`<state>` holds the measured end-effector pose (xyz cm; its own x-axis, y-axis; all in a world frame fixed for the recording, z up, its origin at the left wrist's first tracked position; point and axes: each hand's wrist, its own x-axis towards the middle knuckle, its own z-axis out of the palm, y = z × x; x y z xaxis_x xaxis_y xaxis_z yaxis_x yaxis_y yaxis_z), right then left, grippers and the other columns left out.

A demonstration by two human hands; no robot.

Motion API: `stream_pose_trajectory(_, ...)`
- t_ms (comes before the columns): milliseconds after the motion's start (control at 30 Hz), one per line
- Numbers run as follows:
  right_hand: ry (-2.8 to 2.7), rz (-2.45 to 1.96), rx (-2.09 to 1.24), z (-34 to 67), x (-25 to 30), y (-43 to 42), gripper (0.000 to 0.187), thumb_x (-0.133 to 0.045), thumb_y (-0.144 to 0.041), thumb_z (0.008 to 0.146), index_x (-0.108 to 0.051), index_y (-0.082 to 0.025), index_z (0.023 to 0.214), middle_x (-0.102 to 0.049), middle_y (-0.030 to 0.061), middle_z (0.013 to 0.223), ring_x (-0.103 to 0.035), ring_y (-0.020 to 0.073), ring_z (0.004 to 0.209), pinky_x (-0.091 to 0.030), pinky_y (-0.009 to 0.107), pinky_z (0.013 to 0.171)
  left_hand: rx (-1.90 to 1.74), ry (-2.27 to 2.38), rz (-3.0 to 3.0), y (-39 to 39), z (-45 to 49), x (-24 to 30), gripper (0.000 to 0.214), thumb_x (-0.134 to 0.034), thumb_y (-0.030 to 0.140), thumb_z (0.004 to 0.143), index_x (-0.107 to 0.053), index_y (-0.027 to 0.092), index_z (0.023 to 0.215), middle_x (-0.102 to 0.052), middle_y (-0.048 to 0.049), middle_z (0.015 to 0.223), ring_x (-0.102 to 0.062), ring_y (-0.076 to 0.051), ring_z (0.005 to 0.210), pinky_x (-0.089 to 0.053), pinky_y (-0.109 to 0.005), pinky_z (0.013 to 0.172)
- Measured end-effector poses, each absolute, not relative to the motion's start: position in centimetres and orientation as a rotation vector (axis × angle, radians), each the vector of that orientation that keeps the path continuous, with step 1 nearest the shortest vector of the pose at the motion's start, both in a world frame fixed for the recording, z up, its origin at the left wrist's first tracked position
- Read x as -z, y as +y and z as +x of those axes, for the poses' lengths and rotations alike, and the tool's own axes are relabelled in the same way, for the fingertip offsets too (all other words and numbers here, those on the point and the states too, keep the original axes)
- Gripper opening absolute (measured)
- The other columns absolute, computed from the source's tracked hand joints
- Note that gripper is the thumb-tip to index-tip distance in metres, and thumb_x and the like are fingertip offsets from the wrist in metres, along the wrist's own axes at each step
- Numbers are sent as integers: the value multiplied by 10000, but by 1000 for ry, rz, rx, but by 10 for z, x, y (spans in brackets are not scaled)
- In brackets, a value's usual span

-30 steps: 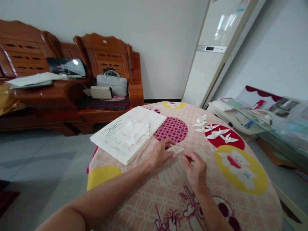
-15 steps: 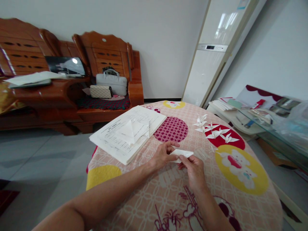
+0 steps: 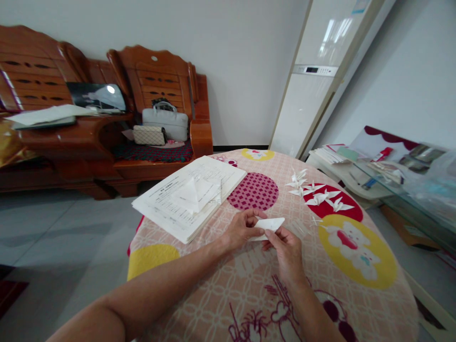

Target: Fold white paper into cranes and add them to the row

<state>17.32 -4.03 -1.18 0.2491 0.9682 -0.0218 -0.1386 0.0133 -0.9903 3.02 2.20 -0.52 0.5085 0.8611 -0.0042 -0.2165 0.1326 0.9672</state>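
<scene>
A small piece of folded white paper (image 3: 271, 223) is held between both hands just above the table. My left hand (image 3: 244, 229) pinches its left end, thumb in front and fingers behind. At its lower right, my right hand (image 3: 287, 247) grips it with the thumb on the near face. Part of the paper is hidden by the fingers. To the right, several white paper cranes (image 3: 324, 197) stand on the tablecloth. Left of my hands, folded and cut paper pieces (image 3: 194, 194) lie on a stack of printed sheets (image 3: 167, 209).
A patterned cloth (image 3: 213, 294) covers the round table. Small thin white strips (image 3: 315, 221) lie near the cranes. A glass-topped side table (image 3: 399, 199) with papers and bags stands at the right. Behind are a wooden sofa (image 3: 149, 71) with bags and a tall air conditioner (image 3: 302, 104).
The free right end of the folded paper has tilted up slightly, and more of its flat face shows. Both hands keep nearly the same place and grip.
</scene>
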Motion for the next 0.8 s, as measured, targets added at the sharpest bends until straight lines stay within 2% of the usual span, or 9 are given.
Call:
stream_pose_trajectory(133, -931, -1250, -1055, 174, 12, -41, 257, -733, -382, 730, -711, -132, 786, -662, 22, 615, -569, 135, 528, -456, 240, 525, -880, 698, 1090, 19, 31, 1, 468, -825, 319, 591, -608, 109, 948, -603, 13, 611, -528, -92, 491, -344, -193, 492)
stream_pose_trajectory(300, -950, -1297, -1027, 178, 11, -41, 256, -713, -394, 748, -693, -138, 762, -650, 10, 598, -559, 133, 522, -434, 235, 526, -851, 741, 1094, 18, 31, -4, 383, -811, 391, 600, -602, 102, 740, -613, -12, 609, -530, -92, 498, -368, -198, 490)
stream_pose_trajectory(633, -1070, -1397, -953, 177, 4, -42, 249, -670, -389, 738, -671, -141, 714, -618, 0, 554, -540, 140, 512, -420, 232, 498, -857, 771, 1269, 23, 30, 5, 326, -763, 378, 665, -608, 99, 736, -580, 0, 624, -506, -84, 534, -360, -195, 513)
stream_pose_trajectory(800, -1387, -1477, -622, 182, 1, -42, 185, -609, -292, 749, -585, -162, 620, -508, -33, 518, -463, 108, 478, -350, 212, 457, -856, 694, 1542, 23, 25, -5, 325, -772, 371, 690, -661, 96, 823, -624, -21, 720, -540, -105, 647, -406, -218, 626)
